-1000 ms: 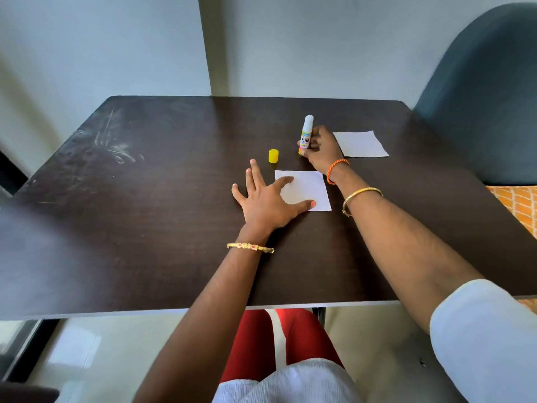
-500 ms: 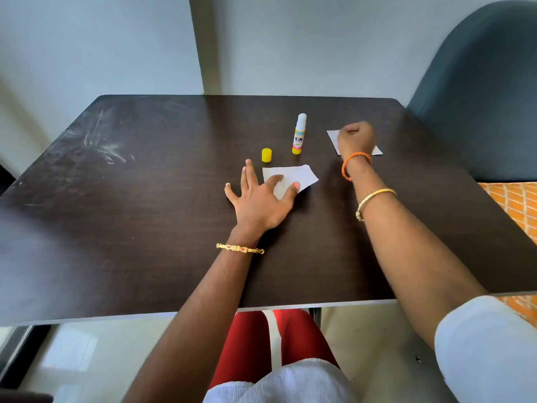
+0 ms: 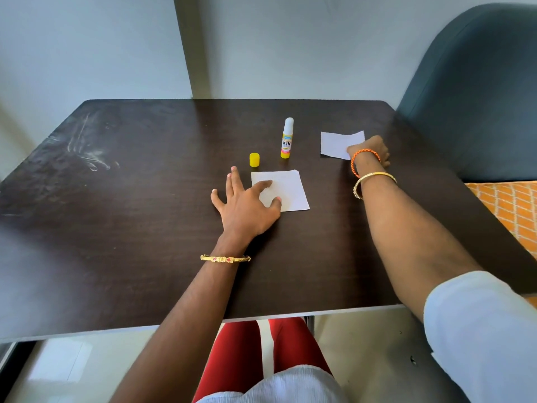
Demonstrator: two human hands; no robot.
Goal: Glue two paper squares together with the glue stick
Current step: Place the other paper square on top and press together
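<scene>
A white paper square (image 3: 287, 189) lies flat in the middle of the dark table (image 3: 130, 213). My left hand (image 3: 247, 207) presses its left part with straight index finger and thumb. A second paper square (image 3: 337, 144) lies farther back on the right. My right hand (image 3: 370, 149) is at its near right corner with curled fingers that seem to pinch it; the fingertips are hidden behind the hand. The uncapped glue stick (image 3: 287, 139) stands upright between the two papers, with its yellow cap (image 3: 254, 159) to its left.
A dark teal chair (image 3: 479, 97) stands at the table's right far corner. An orange patterned surface (image 3: 511, 210) shows beyond the right edge. A wall runs behind the table.
My right hand set the glue stick upright, let go of it and moved right onto the far paper's corner. The near paper, briefly shifted under my left hand, lies flat again.
</scene>
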